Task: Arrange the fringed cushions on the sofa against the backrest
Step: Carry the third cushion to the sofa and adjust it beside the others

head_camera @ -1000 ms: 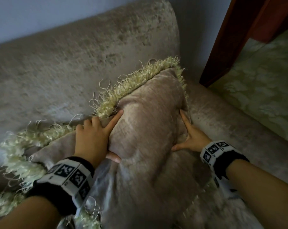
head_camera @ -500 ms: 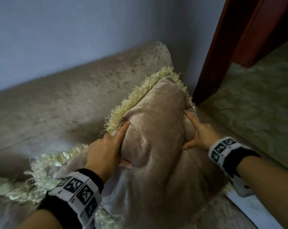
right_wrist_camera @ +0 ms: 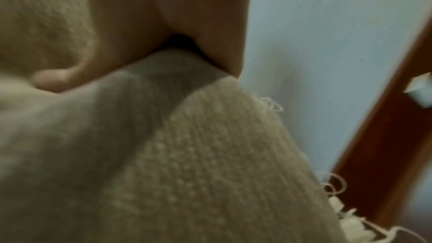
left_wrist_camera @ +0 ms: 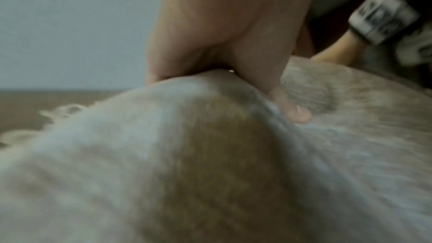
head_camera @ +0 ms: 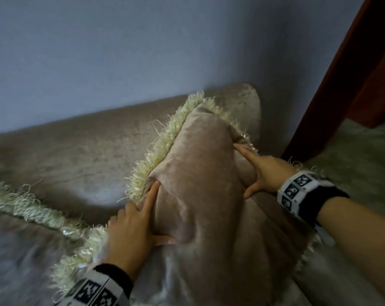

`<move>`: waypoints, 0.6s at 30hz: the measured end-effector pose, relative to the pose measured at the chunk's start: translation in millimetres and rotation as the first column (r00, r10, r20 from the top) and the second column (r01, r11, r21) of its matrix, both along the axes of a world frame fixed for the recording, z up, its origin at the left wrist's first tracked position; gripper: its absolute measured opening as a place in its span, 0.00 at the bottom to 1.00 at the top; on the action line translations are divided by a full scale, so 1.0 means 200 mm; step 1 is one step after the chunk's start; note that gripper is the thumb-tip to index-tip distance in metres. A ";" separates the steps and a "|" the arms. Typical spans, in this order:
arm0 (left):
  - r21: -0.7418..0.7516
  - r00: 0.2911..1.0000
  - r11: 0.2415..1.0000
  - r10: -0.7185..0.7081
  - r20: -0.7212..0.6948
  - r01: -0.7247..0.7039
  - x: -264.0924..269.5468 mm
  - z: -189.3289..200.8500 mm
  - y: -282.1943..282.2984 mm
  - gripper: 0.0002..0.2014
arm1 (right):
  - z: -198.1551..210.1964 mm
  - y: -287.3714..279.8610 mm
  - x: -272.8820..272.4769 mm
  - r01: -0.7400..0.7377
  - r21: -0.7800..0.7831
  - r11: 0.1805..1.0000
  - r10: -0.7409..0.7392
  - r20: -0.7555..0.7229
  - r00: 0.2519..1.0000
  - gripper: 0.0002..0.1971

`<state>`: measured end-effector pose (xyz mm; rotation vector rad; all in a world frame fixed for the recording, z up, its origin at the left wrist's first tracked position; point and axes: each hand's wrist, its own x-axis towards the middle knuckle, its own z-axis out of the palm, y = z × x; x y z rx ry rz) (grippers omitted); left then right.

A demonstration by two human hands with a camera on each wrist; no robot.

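Both hands grip the beige fringed cushion (head_camera: 200,173) by its sides: left hand (head_camera: 132,230) and right hand (head_camera: 264,173) pinch its fabric, holding it upright against the sofa backrest (head_camera: 76,155), beside another fringed cushion (head_camera: 21,239)

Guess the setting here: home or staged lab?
Most likely a home living room. An upholstered sofa backrest stands against a plain painted wall, both hands press a fringed cushion on it, and a reddish wooden door frame rises over patterned carpet to the right.
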<state>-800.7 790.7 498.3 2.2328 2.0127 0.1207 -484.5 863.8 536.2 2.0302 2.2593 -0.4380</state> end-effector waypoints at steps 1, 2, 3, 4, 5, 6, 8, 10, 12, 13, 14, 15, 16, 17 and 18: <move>0.018 0.999 0.999 0.033 -0.029 -0.033 -0.01 -0.09 0.01 0.64 | -0.09 0.03 -0.02 -0.028 0.008 1.000 0.028 0.005 1.000 0.67; 0.062 0.996 0.997 0.056 -0.065 -0.052 0.00 -0.18 0.01 0.64 | -0.17 0.07 -0.04 -0.048 0.014 0.999 0.048 0.000 0.999 0.68; 0.086 0.992 0.994 0.076 -0.100 -0.068 0.01 -0.23 0.01 0.63 | -0.25 0.09 -0.05 -0.052 0.023 0.998 0.052 -0.005 0.999 0.68; 0.067 0.985 0.992 0.115 -0.126 -0.107 0.03 -0.27 0.03 0.62 | -0.30 0.12 -0.06 -0.046 0.042 0.998 0.046 -0.008 0.999 0.67; 0.044 0.972 0.988 0.155 -0.176 -0.149 0.06 -0.30 0.04 0.61 | -0.35 0.14 -0.06 -0.042 0.056 0.998 0.042 -0.003 0.999 0.67; 0.022 0.954 0.984 0.177 -0.241 -0.177 0.08 -0.32 0.04 0.60 | -0.38 0.16 -0.06 -0.046 0.057 0.997 0.046 0.003 0.999 0.66; 0.005 0.926 0.974 0.216 -0.308 -0.226 0.12 -0.37 0.07 0.58 | -0.44 0.20 -0.05 -0.065 0.067 0.996 0.063 0.028 0.998 0.67; 0.007 0.909 0.967 0.240 -0.340 -0.253 0.15 -0.38 0.08 0.58 | -0.47 0.23 -0.05 -0.077 0.074 0.994 0.071 0.078 0.994 0.67; 0.009 0.910 0.962 0.263 -0.320 -0.274 0.15 -0.37 0.04 0.59 | -0.47 0.22 -0.03 -0.084 0.081 0.993 0.074 0.112 0.991 0.67; 0.015 0.915 0.960 0.270 -0.300 -0.278 0.15 -0.35 0.02 0.59 | -0.45 0.20 -0.01 -0.083 0.080 0.993 0.073 0.123 0.990 0.67; 0.020 0.926 0.961 0.270 -0.264 -0.275 0.14 -0.33 0.01 0.59 | -0.43 0.18 0.01 -0.082 0.079 0.994 0.071 0.131 0.989 0.66; 0.017 0.937 0.960 0.276 -0.215 -0.279 0.13 -0.31 -0.02 0.61 | -0.41 0.16 0.03 -0.082 0.083 0.993 0.071 0.127 0.989 0.66; 0.019 0.946 0.960 0.279 -0.165 -0.280 0.13 -0.28 -0.05 0.63 | -0.38 0.13 0.05 -0.082 0.093 0.992 0.072 0.113 0.991 0.66; 0.035 0.950 0.960 0.279 -0.138 -0.277 0.13 -0.27 -0.07 0.65 | -0.36 0.11 0.07 -0.084 0.102 0.991 0.074 0.095 0.993 0.66; 0.053 0.949 0.959 0.284 -0.138 -0.279 0.14 -0.26 -0.09 0.66 | -0.34 0.08 0.09 -0.090 0.109 0.990 0.081 0.083 0.993 0.67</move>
